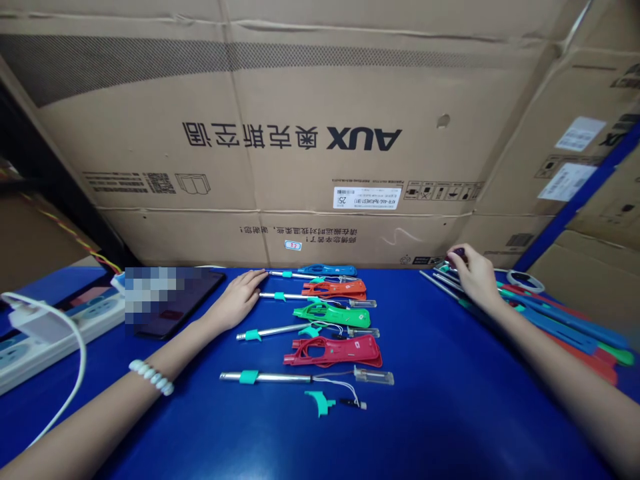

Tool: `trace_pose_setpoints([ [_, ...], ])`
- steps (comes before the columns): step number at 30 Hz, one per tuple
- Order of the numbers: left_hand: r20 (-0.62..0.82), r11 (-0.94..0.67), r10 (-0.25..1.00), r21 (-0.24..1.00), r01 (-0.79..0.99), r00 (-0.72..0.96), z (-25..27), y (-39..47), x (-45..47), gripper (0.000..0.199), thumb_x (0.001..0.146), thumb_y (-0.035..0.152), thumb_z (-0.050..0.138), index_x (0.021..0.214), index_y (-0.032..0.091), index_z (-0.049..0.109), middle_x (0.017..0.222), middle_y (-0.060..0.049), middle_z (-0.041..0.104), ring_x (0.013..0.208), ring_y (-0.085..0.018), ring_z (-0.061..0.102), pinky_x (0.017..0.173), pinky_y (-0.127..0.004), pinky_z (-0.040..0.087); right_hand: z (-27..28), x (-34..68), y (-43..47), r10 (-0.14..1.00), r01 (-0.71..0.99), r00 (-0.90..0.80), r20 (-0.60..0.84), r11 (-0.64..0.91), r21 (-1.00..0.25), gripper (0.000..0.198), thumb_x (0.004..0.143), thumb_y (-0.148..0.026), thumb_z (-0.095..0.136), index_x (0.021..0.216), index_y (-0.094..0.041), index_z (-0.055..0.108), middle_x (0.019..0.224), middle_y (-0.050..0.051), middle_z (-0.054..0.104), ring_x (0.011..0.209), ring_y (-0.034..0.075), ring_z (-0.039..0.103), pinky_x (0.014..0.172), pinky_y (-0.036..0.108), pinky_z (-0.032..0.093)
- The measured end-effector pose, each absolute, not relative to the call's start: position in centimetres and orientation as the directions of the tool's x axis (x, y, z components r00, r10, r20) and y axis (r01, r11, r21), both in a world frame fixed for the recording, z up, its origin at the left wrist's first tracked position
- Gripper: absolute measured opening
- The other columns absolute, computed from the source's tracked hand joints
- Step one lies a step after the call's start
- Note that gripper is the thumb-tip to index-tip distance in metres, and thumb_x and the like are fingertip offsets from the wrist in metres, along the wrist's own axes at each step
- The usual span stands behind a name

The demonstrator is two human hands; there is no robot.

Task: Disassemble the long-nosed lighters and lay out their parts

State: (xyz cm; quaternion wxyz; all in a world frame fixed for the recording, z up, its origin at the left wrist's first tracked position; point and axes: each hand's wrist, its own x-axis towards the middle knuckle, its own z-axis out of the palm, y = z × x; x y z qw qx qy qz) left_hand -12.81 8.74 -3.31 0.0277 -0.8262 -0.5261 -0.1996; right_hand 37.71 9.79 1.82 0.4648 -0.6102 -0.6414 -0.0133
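My left hand [239, 298] lies flat on the blue table, fingers stretched out, its fingertips by the ends of the metal lighter tubes. Beside it run rows of long-nosed lighter parts: a blue casing [327, 270], an orange casing [345, 288], a green casing [345, 316] and a red casing [347, 351]. Nearest me lie a metal tube [275, 377] with a teal collar, a clear fuel tank [375, 377] and a teal trigger [319, 403]. My right hand [475, 275] is closed at the back right around a small dark-red thing, mostly hidden, above several metal rods [443, 283].
More casings, including a blue one [560, 323], are piled under my right forearm. A white ring [525, 281] lies behind them. At left are a phone-like dark slab [175, 317], a white power strip [60, 353] and a cable. A cardboard wall [300, 80] stands behind.
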Motion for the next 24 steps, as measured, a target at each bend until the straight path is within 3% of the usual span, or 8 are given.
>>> trace_pose_setpoints([
  [5,0.492,-0.451,0.816,0.216,0.866,0.303,-0.7,7.1,-11.4,0.036,0.090,0.026,0.033,0.120,0.014,0.050,0.122,-0.012,0.054,0.115,-0.026,0.050,0.101,-0.042,0.038,3.7,34.1,7.7,0.754,0.806,0.100,0.649,0.321,-0.497,0.016,0.085,-0.038,0.046,0.081,-0.023,0.053,0.068,0.000,0.056,0.064,0.019,0.054,0.065,0.029,0.041],
  [9,0.519,-0.562,0.763,0.239,0.792,0.385,1.8,4.6,-9.1,0.024,0.094,0.029,0.035,0.101,0.019,0.056,0.104,-0.007,0.060,0.101,-0.023,0.054,0.089,-0.037,0.042,5.3,31.2,5.3,0.722,0.833,-0.183,0.667,0.474,-0.285,0.019,0.089,-0.037,0.046,0.081,-0.022,0.054,0.075,0.003,0.060,0.068,0.019,0.056,0.066,0.029,0.042],
  [12,0.437,-0.696,0.697,0.218,0.684,0.569,2.9,2.4,-6.9,0.022,0.096,0.027,0.037,0.093,0.020,0.058,0.093,-0.004,0.062,0.089,-0.020,0.055,0.081,-0.034,0.040,5.3,29.9,4.1,0.723,0.795,-0.495,0.483,0.601,-0.084,0.020,0.094,-0.033,0.041,0.096,-0.021,0.057,0.090,0.006,0.064,0.078,0.020,0.061,0.071,0.029,0.045],
  [14,0.374,-0.750,0.653,0.200,0.630,0.658,3.0,0.9,-5.5,0.022,0.096,0.024,0.037,0.096,0.020,0.059,0.092,-0.003,0.062,0.086,-0.019,0.054,0.079,-0.033,0.038,4.9,29.4,3.8,0.708,0.768,-0.613,0.350,0.638,0.054,0.024,0.095,-0.030,0.038,0.101,-0.020,0.059,0.095,0.008,0.065,0.081,0.021,0.063,0.071,0.030,0.046],
  [19,0.284,-0.857,0.513,0.125,0.499,0.810,2.7,-1.4,-3.4,0.022,0.096,0.018,0.037,0.097,0.018,0.059,0.086,-0.004,0.061,0.079,-0.018,0.052,0.074,-0.032,0.036,4.3,29.1,3.8,0.744,0.757,-0.637,0.202,0.555,0.344,0.022,0.093,-0.023,0.041,0.098,-0.017,0.062,0.096,0.011,0.066,0.081,0.024,0.065,0.072,0.033,0.046],
  [24,0.344,-0.762,0.616,0.036,0.646,0.708,2.7,0.0,-4.6,0.024,0.095,0.020,0.035,0.093,0.018,0.059,0.086,-0.005,0.060,0.080,-0.019,0.051,0.074,-0.033,0.037,3.8,29.5,4.0,0.847,0.781,-0.531,-0.028,0.502,0.372,0.027,0.084,-0.011,0.047,0.107,-0.015,0.060,0.097,0.014,0.065,0.079,0.025,0.066,0.066,0.032,0.045],
])
